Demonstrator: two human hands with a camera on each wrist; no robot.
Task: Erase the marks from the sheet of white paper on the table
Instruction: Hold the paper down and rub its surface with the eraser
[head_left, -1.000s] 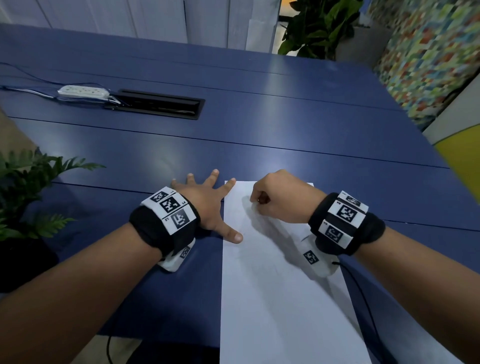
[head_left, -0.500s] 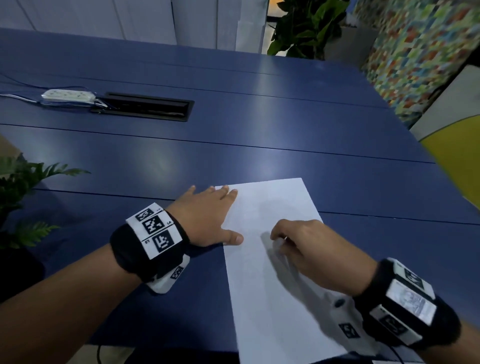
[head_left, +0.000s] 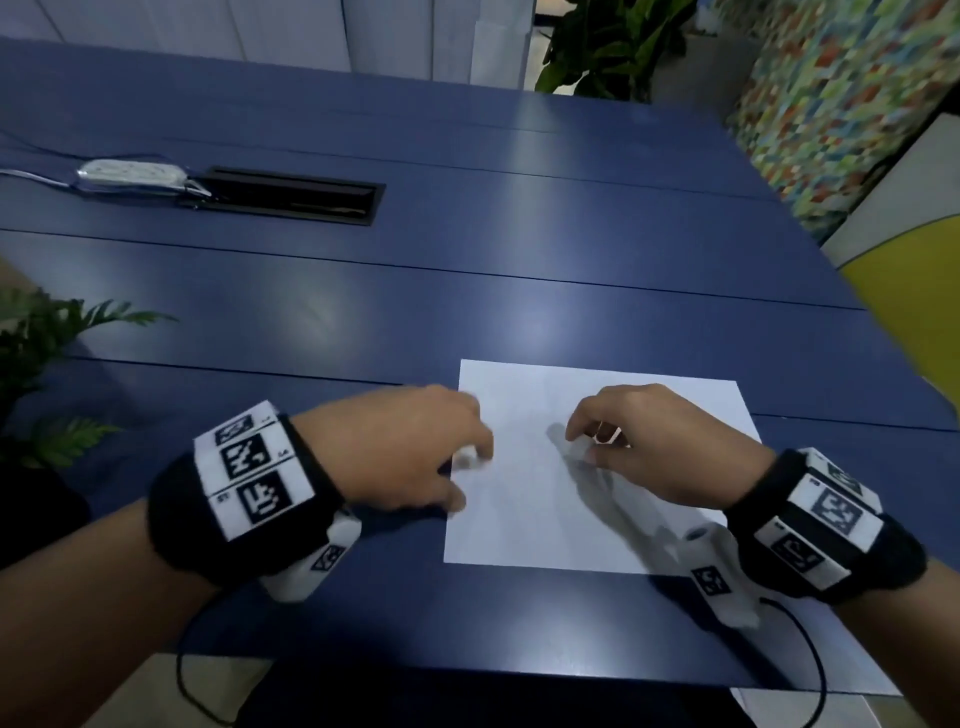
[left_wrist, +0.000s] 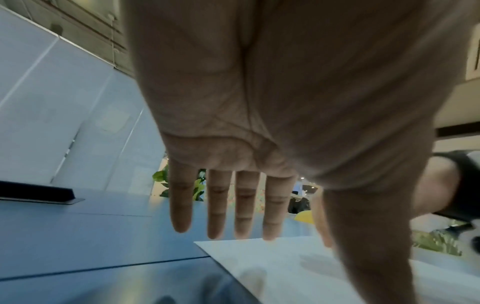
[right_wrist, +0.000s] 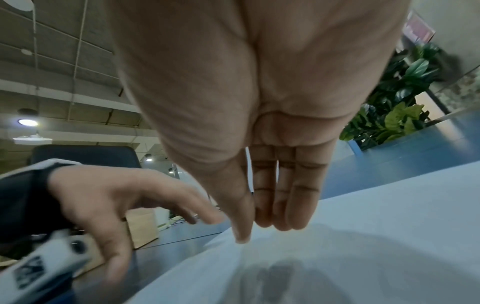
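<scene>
The white paper (head_left: 519, 525) lies crosswise on the blue table (head_left: 415, 291), near its front edge; any marks on it are too faint to make out. My right hand (head_left: 644, 447) arches over the sheet's middle with its fingertips down on it. A small white piece (head_left: 606, 434), apparently an eraser, shows pinched between thumb and index finger. In the right wrist view the thumb (right_wrist: 233, 205) hides it and the paper (right_wrist: 363, 236) fills the foreground. My left hand (head_left: 415, 452) sits at the sheet's left edge, blurred. The left wrist view shows its fingers (left_wrist: 221, 205) straight above the paper (left_wrist: 298, 267).
A white power strip (head_left: 130, 174) and a black cable hatch (head_left: 296, 200) lie at the far left. A fern (head_left: 47, 364) stands by the table's left side, a leafy plant (head_left: 608, 47) behind it. The table's front edge (head_left: 467, 670) runs just below the sheet.
The paper has turned from lengthwise, hanging over the front edge, to crosswise on the table. My right hand drew back toward me, then shifted onto the sheet's middle. The left hand lifted from flat.
</scene>
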